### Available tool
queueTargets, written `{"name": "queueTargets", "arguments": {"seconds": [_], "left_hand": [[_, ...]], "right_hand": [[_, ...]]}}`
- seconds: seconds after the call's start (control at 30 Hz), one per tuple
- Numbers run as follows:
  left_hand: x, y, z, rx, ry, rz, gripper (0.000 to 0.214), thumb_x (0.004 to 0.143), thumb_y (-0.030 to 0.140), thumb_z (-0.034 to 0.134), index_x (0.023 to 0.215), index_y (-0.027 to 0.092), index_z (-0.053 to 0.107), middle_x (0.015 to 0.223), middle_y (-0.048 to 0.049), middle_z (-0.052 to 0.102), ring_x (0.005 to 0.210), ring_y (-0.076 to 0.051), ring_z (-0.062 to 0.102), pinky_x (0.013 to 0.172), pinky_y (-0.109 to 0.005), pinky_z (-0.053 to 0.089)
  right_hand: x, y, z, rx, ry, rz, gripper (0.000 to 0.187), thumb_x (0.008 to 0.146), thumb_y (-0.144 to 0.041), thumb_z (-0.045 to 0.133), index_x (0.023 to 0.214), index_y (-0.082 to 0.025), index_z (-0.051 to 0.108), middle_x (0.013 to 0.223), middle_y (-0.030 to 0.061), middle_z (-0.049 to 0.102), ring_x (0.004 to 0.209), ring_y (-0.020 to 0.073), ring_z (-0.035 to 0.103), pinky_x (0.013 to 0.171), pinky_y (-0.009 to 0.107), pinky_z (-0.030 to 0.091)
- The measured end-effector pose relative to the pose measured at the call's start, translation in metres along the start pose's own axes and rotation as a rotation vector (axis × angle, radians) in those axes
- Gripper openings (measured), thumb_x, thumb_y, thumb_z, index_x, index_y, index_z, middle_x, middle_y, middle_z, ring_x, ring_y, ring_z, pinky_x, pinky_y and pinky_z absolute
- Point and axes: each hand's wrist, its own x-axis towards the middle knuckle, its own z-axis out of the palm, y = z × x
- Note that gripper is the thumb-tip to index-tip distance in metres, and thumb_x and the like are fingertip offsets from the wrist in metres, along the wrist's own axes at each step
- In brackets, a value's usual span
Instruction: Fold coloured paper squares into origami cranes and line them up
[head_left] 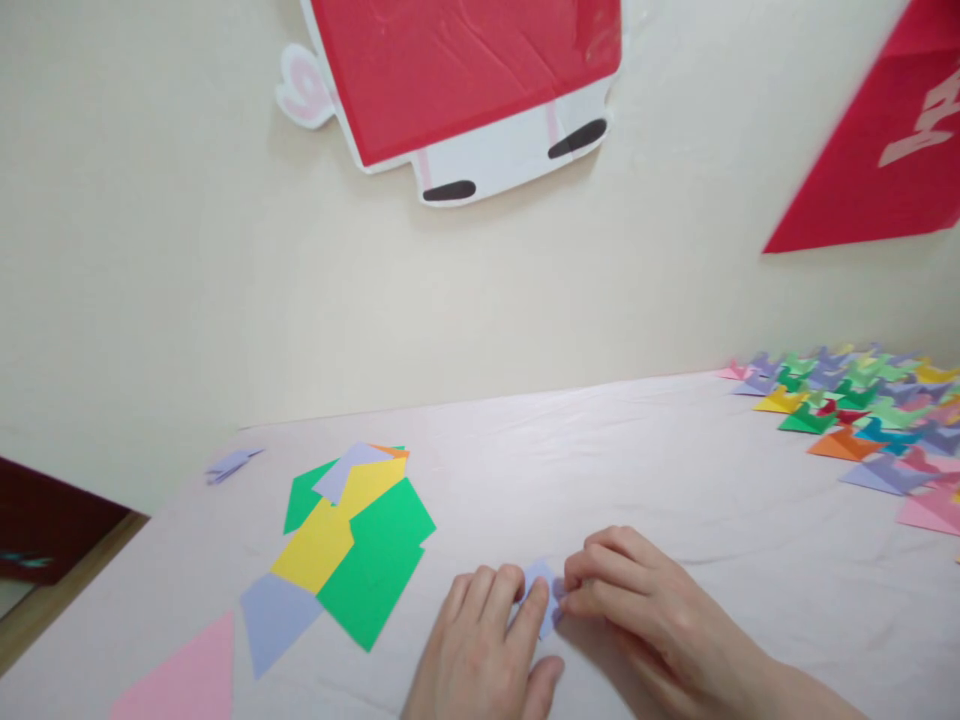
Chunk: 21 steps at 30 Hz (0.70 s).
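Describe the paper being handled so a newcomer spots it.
On the pale-covered table, find the left hand and right hand at the bottom of the view. Between them lies a small lavender paper. Unlike the loose sheets on the left, it has hands on it.

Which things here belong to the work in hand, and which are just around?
In the work:
- small lavender paper, at the fingertips of the left hand and right hand
- probably loose coloured sheets, untouched

Just around:
- folded paper figures
- folded lavender piece
- red-and-white wall cutout
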Motion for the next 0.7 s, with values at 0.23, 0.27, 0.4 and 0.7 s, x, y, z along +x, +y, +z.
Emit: {"name": "queueTargets", "arguments": {"seconds": [0.23,0.27,0.4,0.7], "left_hand": [[0.008,-0.004,-0.011,-0.278,0.025,-0.023,0.017,0.086,0.020,0.061,0.103,0.017,0.059,0.108,-0.0076,0.062,0.096,-0.025,0.054,0.081,-0.038,0.047],[0.009,-0.005,-0.011,-0.303,0.036,-0.012,0.014,0.087,0.019,0.061,0.100,0.017,0.059,0.105,-0.0066,0.063,0.094,-0.024,0.054,0.080,-0.037,0.047],[0.012,-0.009,-0.010,-0.347,0.079,0.027,0.004,0.088,0.018,0.060,0.092,0.018,0.059,0.094,-0.0041,0.064,0.088,-0.022,0.054,0.076,-0.035,0.045],[0.014,-0.012,-0.013,-0.408,0.062,0.016,0.003,0.089,0.017,0.059,0.092,0.019,0.060,0.093,-0.0032,0.065,0.086,-0.021,0.054,0.074,-0.034,0.044]], "right_hand": [[0.004,0.000,0.000,-0.083,-0.092,0.014,0.025,0.097,-0.016,0.043,0.096,-0.021,0.067,0.101,0.0072,0.069,0.094,0.0205,0.055,0.084,0.035,0.047],[0.004,0.000,0.000,-0.087,-0.090,0.008,0.025,0.097,-0.016,0.042,0.096,-0.021,0.067,0.101,0.0074,0.070,0.094,0.0205,0.055,0.083,0.035,0.047],[0.004,0.002,0.000,-0.091,-0.065,-0.039,0.025,0.094,-0.013,0.045,0.099,-0.020,0.068,0.099,0.0066,0.071,0.094,0.0194,0.055,0.083,0.033,0.046],[0.004,0.003,-0.003,-0.052,-0.056,-0.071,0.025,0.092,-0.009,0.045,0.099,-0.019,0.067,0.098,0.0057,0.071,0.093,0.0181,0.055,0.084,0.032,0.045]]}}
